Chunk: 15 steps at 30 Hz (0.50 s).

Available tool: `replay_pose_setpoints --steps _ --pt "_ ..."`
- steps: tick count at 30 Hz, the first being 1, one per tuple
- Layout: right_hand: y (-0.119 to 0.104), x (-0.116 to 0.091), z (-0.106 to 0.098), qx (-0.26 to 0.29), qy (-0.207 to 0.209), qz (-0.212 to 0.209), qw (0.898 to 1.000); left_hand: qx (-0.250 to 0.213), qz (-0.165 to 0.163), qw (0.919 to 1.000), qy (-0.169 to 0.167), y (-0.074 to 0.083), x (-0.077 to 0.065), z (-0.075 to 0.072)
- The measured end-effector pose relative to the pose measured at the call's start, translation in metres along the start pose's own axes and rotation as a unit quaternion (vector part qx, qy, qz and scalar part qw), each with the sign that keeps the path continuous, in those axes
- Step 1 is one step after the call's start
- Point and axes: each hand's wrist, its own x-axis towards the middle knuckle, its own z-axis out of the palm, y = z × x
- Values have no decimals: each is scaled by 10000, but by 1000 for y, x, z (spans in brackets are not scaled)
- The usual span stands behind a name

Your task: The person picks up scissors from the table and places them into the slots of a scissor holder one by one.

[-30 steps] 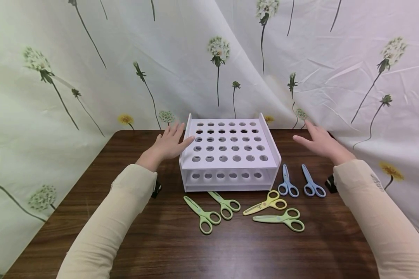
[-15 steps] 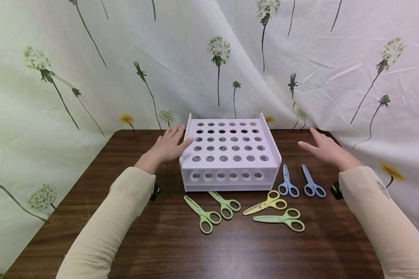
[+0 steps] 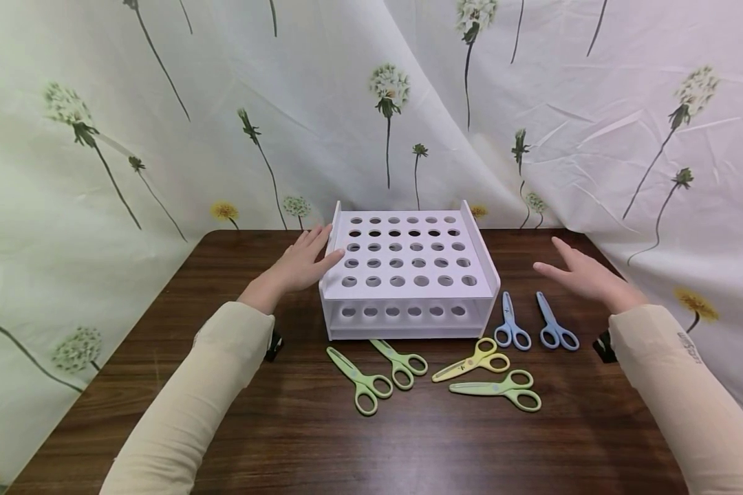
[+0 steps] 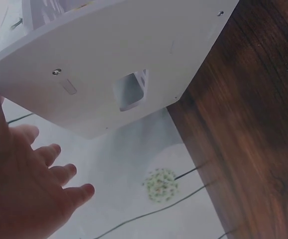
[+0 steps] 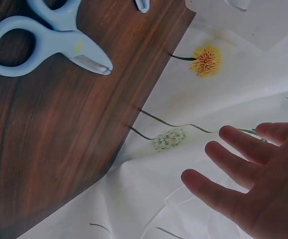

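A white rack (image 3: 408, 289) with rows of round holes stands at the back middle of the table. My left hand (image 3: 294, 268) is at its left side, fingers spread, thumb over the rack's edge; whether it touches cannot be told. In the left wrist view that hand (image 4: 34, 179) lies beside the rack's side panel (image 4: 99, 64). My right hand (image 3: 585, 275) hovers to the right of the rack, fingers extended, holding nothing. Nearest to it lie two pairs of blue scissors (image 3: 551, 324) (image 3: 509, 324); one pair of blue scissors (image 5: 59, 37) also shows in the right wrist view.
In front of the rack lie green scissors (image 3: 360, 381), a second green pair (image 3: 401, 364), yellow scissors (image 3: 472, 361) and a third green pair (image 3: 498, 389). The dark wooden table (image 3: 322, 454) meets a dandelion-print curtain (image 3: 322, 103) at its back edge.
My right hand has moved to the right, away from the rack, and a little nearer to me. The left hand has barely shifted. Rack and scissors stay put.
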Motion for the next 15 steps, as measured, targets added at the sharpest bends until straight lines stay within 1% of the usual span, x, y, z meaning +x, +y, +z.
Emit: replay_pose_setpoints --steps 3,9,15 --pt "3 -1 2 37 -65 6 10000 -202 2 9998 -34 -2 1 2" --pt "7 -2 5 -45 -64 64 9999 -693 137 9975 -5 -4 0 5" --pt "8 -3 7 -34 -96 124 9999 -985 183 9950 -44 -7 0 7"
